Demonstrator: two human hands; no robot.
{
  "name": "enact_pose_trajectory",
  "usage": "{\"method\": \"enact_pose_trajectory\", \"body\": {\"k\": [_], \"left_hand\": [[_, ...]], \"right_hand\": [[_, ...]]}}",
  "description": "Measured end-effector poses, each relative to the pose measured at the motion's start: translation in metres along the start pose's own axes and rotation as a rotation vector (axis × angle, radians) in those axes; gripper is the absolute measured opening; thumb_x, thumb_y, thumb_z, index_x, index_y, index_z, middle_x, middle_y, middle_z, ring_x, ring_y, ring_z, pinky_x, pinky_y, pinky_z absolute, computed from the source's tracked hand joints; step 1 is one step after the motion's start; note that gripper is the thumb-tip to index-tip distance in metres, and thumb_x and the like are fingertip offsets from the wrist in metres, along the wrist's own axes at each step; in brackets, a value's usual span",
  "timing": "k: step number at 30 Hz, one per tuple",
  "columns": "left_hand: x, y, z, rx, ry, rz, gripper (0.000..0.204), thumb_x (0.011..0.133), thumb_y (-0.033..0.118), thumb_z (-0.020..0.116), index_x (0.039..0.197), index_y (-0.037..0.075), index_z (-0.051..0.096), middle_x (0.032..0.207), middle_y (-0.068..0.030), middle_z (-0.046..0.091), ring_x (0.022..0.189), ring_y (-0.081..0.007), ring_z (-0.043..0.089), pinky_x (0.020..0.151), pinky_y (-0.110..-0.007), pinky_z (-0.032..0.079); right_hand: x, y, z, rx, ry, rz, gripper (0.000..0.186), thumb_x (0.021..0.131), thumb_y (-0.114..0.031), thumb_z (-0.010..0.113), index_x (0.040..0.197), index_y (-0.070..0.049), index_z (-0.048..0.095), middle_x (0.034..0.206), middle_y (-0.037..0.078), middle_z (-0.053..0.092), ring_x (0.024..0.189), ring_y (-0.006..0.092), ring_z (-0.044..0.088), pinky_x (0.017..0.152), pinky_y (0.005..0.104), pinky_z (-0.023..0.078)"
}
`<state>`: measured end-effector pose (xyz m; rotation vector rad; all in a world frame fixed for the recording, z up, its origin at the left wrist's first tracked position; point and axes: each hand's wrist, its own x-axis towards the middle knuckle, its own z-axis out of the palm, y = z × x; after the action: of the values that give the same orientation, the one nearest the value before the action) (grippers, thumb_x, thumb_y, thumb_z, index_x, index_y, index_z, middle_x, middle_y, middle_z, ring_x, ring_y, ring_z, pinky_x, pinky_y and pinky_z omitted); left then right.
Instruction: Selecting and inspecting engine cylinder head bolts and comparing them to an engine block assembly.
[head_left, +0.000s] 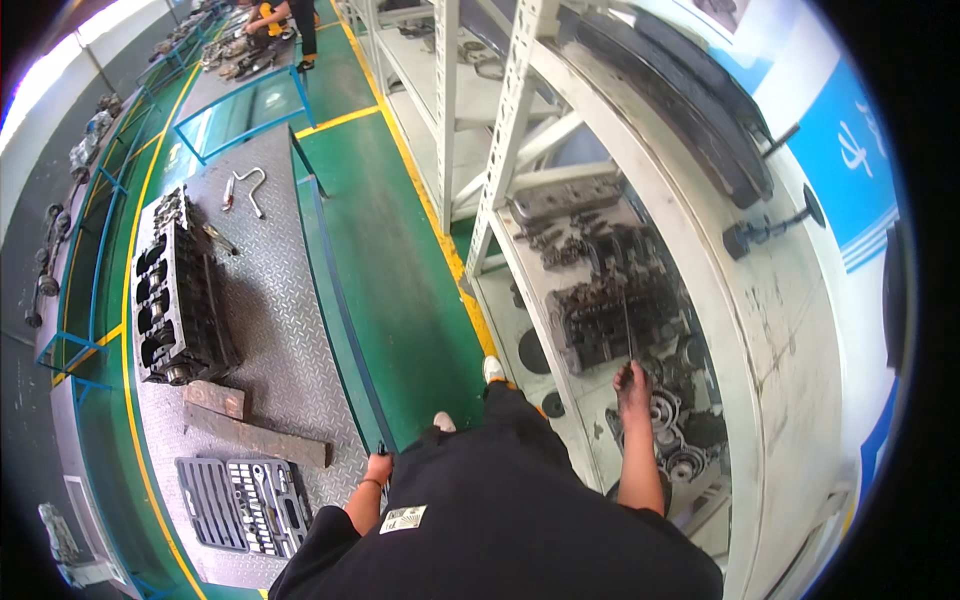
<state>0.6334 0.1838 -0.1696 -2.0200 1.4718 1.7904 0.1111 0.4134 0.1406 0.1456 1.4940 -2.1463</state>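
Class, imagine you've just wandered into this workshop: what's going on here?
A person stands between a metal-topped table and a white rack. The right hand holds a thin rod at a dark engine assembly on a shelf; whether they touch is unclear. The left hand grips a small dark object, too small to identify, near the table's edge. On the table are an engine block, brown blocks and an open socket set.
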Motion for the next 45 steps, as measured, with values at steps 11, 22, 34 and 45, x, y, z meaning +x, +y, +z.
{"method": "enact_pose_trajectory", "body": {"k": [11, 22, 34, 45], "left_hand": [[-0.008, 0.007, -0.012, -0.317, 0.025, -0.185, 0.009, 0.079, 0.010, 0.058, 0.084, 0.002, 0.059, 0.062, -0.0119, 0.061, 0.041, -0.0201, 0.050, 0.036, -0.034, 0.039], [0.009, 0.064, -0.010, -0.380, 0.103, -0.099, 0.012, 0.083, 0.014, 0.063, 0.087, 0.003, 0.061, 0.065, -0.0063, 0.059, 0.049, -0.0181, 0.055, 0.040, -0.033, 0.040], [-0.003, 0.005, -0.012, -0.373, 0.050, -0.201, 0.010, 0.080, 0.012, 0.058, 0.079, 0.002, 0.057, 0.061, -0.0092, 0.058, 0.047, -0.0211, 0.055, 0.040, -0.035, 0.039], [0.007, 0.009, -0.027, -0.417, 0.041, -0.272, 0.012, 0.081, 0.012, 0.057, 0.084, 0.000, 0.057, 0.059, -0.0118, 0.058, 0.040, -0.0198, 0.048, 0.037, -0.033, 0.036]], "right_hand": [[0.037, -0.001, -0.020, 0.300, 0.119, 0.142, 0.020, 0.092, -0.024, 0.058, 0.083, -0.007, 0.053, 0.071, 0.004, 0.055, 0.064, 0.0166, 0.053, 0.051, 0.0278, 0.040], [0.043, -0.012, -0.020, 0.235, 0.249, 0.092, 0.023, 0.093, -0.028, 0.056, 0.081, -0.009, 0.053, 0.068, 0.003, 0.053, 0.059, 0.0163, 0.051, 0.049, 0.0278, 0.039], [0.024, -0.010, -0.022, 0.169, 0.329, 0.032, 0.027, 0.093, -0.032, 0.055, 0.078, -0.010, 0.052, 0.066, 0.002, 0.052, 0.056, 0.0152, 0.050, 0.047, 0.0274, 0.040], [0.023, -0.008, -0.032, 0.166, 0.369, 0.023, 0.023, 0.091, -0.031, 0.057, 0.078, -0.013, 0.053, 0.067, -0.001, 0.052, 0.059, 0.0150, 0.050, 0.050, 0.0273, 0.039]]}}
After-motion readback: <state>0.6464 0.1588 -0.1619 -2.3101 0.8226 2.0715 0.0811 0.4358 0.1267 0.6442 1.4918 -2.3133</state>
